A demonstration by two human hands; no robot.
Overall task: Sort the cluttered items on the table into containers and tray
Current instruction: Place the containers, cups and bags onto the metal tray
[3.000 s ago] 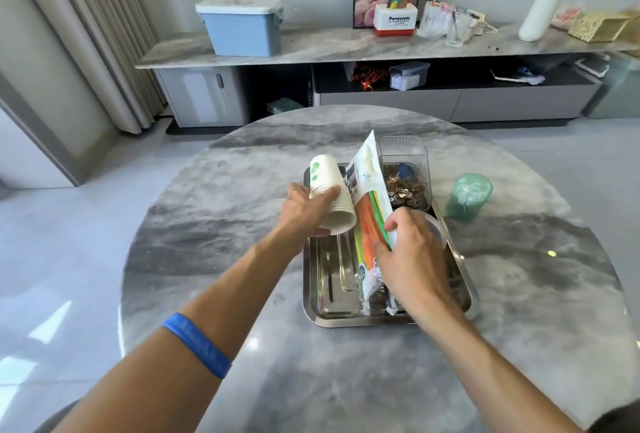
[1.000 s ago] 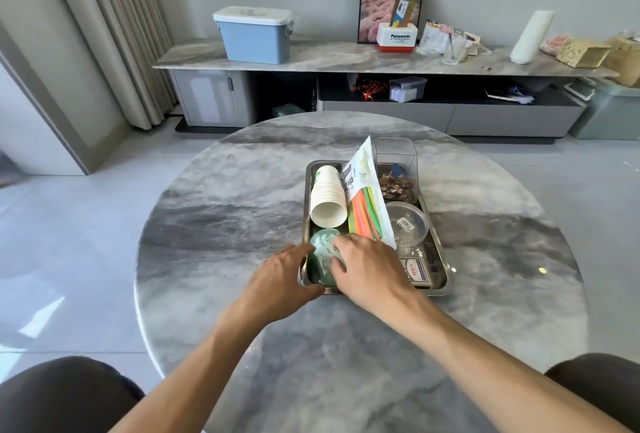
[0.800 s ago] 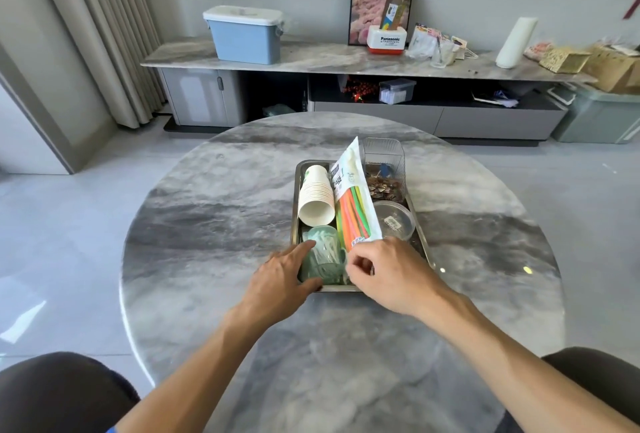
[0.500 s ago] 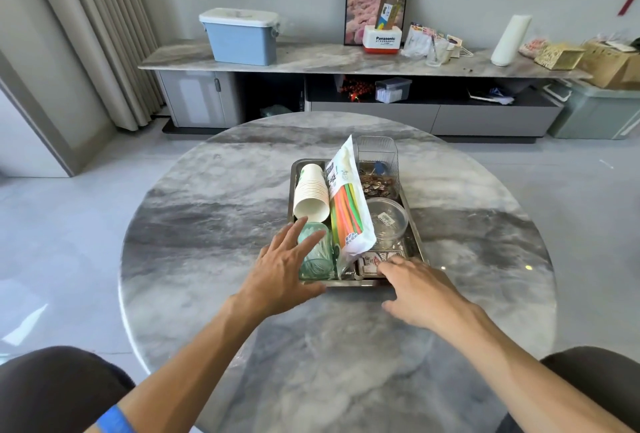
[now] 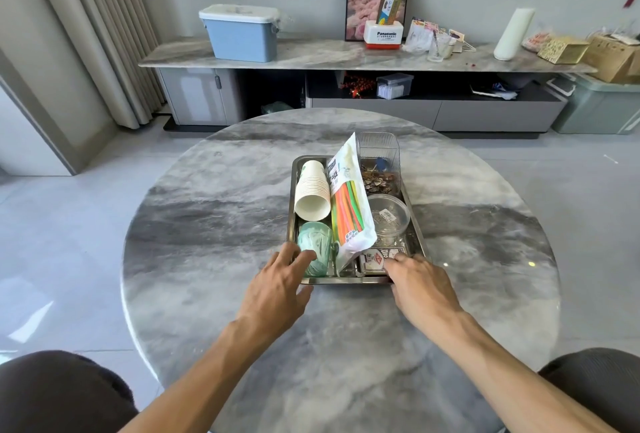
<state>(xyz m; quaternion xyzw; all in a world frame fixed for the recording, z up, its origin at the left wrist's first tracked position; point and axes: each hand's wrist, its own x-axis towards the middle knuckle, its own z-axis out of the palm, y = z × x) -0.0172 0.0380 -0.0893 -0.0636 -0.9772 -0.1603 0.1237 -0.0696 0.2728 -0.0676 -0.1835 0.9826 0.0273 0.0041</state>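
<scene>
A steel tray [image 5: 346,281] sits mid-table. Inside lie a stack of white paper cups [image 5: 311,192], a green roll of bags [image 5: 315,247], a pack of coloured straws [image 5: 348,205], a clear round tub [image 5: 388,216], a clear square bin [image 5: 379,164] with small dark bits, and a card pack [image 5: 375,259]. My left hand [image 5: 277,289] rests at the tray's near-left rim, straight fingers touching the green roll. My right hand [image 5: 420,285] lies at the near-right rim, fingertips touching the card pack. Neither hand grips anything.
The tray stands on a round grey marble table [image 5: 214,224]. My knees [image 5: 59,394] show at the bottom corners. Beyond the table stands a long sideboard [image 5: 311,55] carrying a blue lidded bin [image 5: 240,34], boxes and a picture.
The green roll went from the table's right side into the tray's near-left corner. Both hands then slid back from the tray's contents to its near rim; the right moved right, off the straw pack.
</scene>
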